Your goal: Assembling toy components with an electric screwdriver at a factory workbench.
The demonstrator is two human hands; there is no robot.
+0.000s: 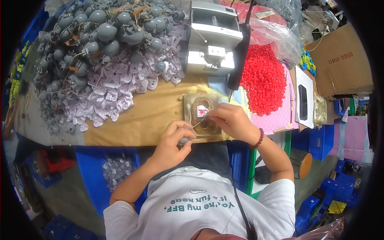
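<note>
My left hand [176, 140] is closed around a grey rounded part [184, 141], mostly hidden by the fingers. A thin wire [199, 122] runs from it toward my right hand [232, 122], whose fingertips pinch together over the fixture, seemingly on the wire's end. Between and beyond my hands lies the square fixture block [188, 105], with a brown hollowed recess. Inside the recess sits a small white plastic piece [201, 108] with a red part [202, 113] at its middle. My right fingertips are right beside that piece.
Behind the fixture stands a silver-grey machine [214, 40], with a black electric screwdriver [240, 56] hanging tip down. Left lie heaps of grey domed parts [107, 32] and white plastic pieces [106, 96]. Right are red parts [262, 80] and a cardboard box [340, 60]. Below, a blue bin [90, 172].
</note>
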